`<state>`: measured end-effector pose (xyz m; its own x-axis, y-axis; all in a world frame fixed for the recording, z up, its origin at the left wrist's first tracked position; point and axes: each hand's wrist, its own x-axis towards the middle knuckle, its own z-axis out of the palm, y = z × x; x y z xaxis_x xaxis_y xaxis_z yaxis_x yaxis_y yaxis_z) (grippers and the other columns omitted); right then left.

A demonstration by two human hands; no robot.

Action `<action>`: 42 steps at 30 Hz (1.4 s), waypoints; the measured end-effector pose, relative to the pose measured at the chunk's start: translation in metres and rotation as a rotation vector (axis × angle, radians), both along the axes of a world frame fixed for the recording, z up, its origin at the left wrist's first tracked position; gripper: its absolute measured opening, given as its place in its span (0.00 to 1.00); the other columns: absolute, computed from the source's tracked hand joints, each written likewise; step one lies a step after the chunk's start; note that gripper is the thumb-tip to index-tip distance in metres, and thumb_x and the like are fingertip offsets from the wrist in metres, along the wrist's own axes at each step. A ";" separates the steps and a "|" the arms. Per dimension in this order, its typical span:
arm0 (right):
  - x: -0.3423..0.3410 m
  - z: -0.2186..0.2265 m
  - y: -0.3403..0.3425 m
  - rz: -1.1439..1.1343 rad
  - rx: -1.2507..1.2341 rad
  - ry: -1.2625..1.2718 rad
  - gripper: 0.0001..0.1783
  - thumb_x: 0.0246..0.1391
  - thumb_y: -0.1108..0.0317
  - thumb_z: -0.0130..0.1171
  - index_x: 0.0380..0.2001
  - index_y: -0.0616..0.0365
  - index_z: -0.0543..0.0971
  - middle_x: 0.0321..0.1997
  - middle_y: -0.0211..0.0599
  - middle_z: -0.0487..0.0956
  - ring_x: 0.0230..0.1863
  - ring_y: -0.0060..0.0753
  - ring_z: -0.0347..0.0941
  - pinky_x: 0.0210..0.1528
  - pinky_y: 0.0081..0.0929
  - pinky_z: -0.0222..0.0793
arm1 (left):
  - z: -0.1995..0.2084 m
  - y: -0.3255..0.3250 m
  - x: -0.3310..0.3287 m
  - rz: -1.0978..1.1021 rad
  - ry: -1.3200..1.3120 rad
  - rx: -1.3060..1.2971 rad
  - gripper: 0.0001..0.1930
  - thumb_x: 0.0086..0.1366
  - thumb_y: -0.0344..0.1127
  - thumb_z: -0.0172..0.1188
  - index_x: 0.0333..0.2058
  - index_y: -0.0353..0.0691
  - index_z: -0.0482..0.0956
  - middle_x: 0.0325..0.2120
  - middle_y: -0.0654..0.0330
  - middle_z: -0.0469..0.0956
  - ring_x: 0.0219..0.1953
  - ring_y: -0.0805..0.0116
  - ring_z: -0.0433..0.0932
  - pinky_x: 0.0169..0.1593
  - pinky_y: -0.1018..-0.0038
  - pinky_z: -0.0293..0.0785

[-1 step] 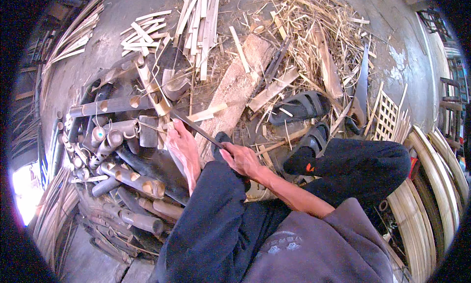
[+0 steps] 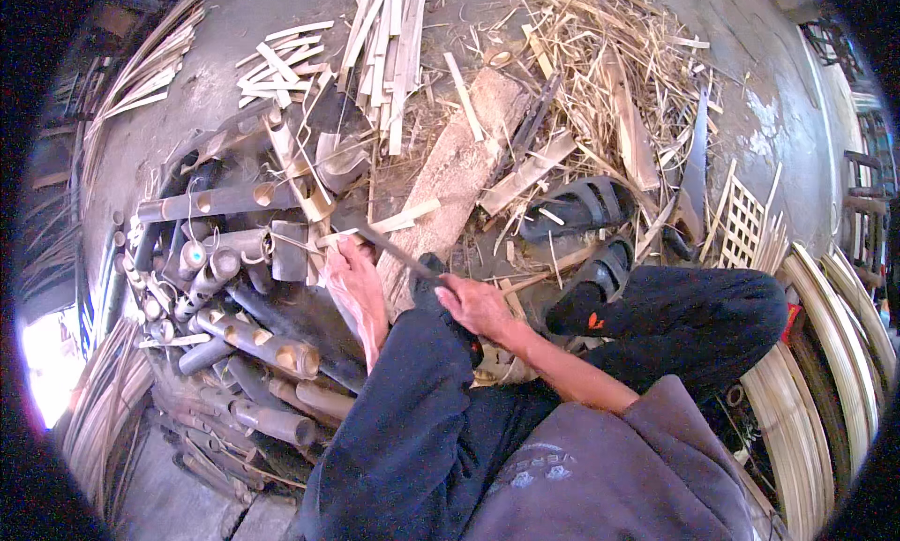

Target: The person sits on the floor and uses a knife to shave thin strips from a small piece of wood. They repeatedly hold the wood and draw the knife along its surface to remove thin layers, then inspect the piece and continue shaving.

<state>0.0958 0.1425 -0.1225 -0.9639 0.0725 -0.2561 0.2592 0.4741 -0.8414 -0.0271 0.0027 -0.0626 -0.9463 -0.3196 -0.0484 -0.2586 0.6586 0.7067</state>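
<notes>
My right hand (image 2: 476,308) is closed round the handle of a long, narrow dark-bladed knife (image 2: 398,252). The blade slants up and left over the near end of a wooden plank (image 2: 467,152), its tip beside my left fingers. My left hand (image 2: 354,286) is closed, its fingertips pinching a short pale bamboo strip (image 2: 337,237) just left of the knife tip. What lies under the fingers is hidden. Another pale bamboo strip (image 2: 412,214) rests across the plank, just beyond the blade.
Stacked bamboo tubes (image 2: 253,339) crowd my left side. Split slats (image 2: 386,58) and shavings (image 2: 586,44) lie ahead. To the right are a handsaw (image 2: 694,161), a sandal (image 2: 572,210), a woven bamboo lattice (image 2: 741,227) and bundled long strips (image 2: 792,428).
The knife tip has drawn back to the right, away from the bamboo tubes. My left fingers are more curled, and the pale strip at them shows more clearly.
</notes>
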 end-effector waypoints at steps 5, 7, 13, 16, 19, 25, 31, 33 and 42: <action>0.009 -0.007 0.031 0.043 0.142 -0.155 0.20 0.61 0.49 0.47 0.39 0.55 0.75 0.27 0.55 0.78 0.31 0.60 0.76 0.33 0.52 0.71 | -0.004 0.012 -0.004 0.007 0.066 0.392 0.19 0.71 0.37 0.43 0.31 0.22 0.72 0.26 0.43 0.79 0.32 0.57 0.83 0.33 0.71 0.78; 0.006 0.013 0.022 0.002 0.008 -0.024 0.21 0.62 0.50 0.46 0.39 0.57 0.75 0.26 0.56 0.78 0.30 0.61 0.75 0.33 0.52 0.71 | 0.011 0.017 -0.003 -0.108 0.003 -0.005 0.19 0.71 0.38 0.43 0.34 0.22 0.71 0.27 0.44 0.78 0.33 0.55 0.83 0.35 0.69 0.82; -0.012 -0.009 0.038 -0.114 0.017 -0.254 0.20 0.62 0.53 0.48 0.36 0.60 0.78 0.27 0.57 0.78 0.31 0.62 0.75 0.34 0.53 0.70 | -0.011 0.038 -0.006 0.036 0.171 0.454 0.23 0.70 0.42 0.44 0.31 0.21 0.74 0.27 0.44 0.79 0.27 0.58 0.81 0.33 0.66 0.77; -0.010 0.028 0.023 -0.076 -0.048 0.102 0.24 0.63 0.50 0.44 0.33 0.63 0.76 0.24 0.61 0.76 0.31 0.64 0.75 0.34 0.53 0.70 | 0.000 0.027 -0.006 -0.096 0.089 0.018 0.18 0.71 0.35 0.44 0.30 0.22 0.70 0.25 0.44 0.79 0.30 0.57 0.84 0.33 0.72 0.83; -0.007 -0.007 0.035 -0.098 0.039 -0.175 0.24 0.63 0.50 0.43 0.36 0.61 0.77 0.28 0.61 0.77 0.34 0.63 0.76 0.36 0.52 0.72 | 0.005 0.043 -0.001 -0.004 0.153 0.378 0.17 0.71 0.35 0.44 0.29 0.24 0.70 0.25 0.45 0.79 0.29 0.59 0.84 0.31 0.71 0.82; -0.008 -0.013 0.031 -0.065 0.113 -0.181 0.26 0.65 0.49 0.40 0.43 0.62 0.76 0.22 0.58 0.75 0.29 0.63 0.75 0.34 0.48 0.69 | -0.004 0.031 -0.004 -0.088 0.144 0.355 0.17 0.71 0.35 0.43 0.31 0.23 0.70 0.25 0.44 0.79 0.28 0.58 0.83 0.32 0.71 0.82; 0.002 -0.045 0.030 -0.058 0.095 -0.302 0.29 0.65 0.46 0.36 0.36 0.62 0.76 0.28 0.59 0.77 0.32 0.63 0.75 0.36 0.52 0.70 | 0.012 0.034 -0.005 -0.026 -0.005 0.363 0.19 0.71 0.39 0.46 0.44 0.23 0.70 0.33 0.46 0.79 0.38 0.54 0.80 0.45 0.65 0.77; -0.002 -0.053 0.044 -0.026 0.079 -0.383 0.31 0.65 0.45 0.33 0.36 0.62 0.75 0.31 0.60 0.78 0.35 0.64 0.75 0.39 0.54 0.69 | 0.010 0.030 -0.013 -0.113 0.041 0.136 0.17 0.71 0.38 0.46 0.44 0.25 0.72 0.37 0.47 0.79 0.42 0.58 0.79 0.48 0.68 0.74; 0.011 -0.051 0.069 -0.162 0.056 -0.275 0.31 0.62 0.42 0.40 0.48 0.59 0.73 0.36 0.62 0.77 0.41 0.66 0.73 0.46 0.53 0.68 | -0.158 0.050 -0.038 -0.470 0.417 0.146 0.14 0.71 0.36 0.43 0.45 0.32 0.72 0.31 0.56 0.75 0.35 0.63 0.74 0.41 0.70 0.71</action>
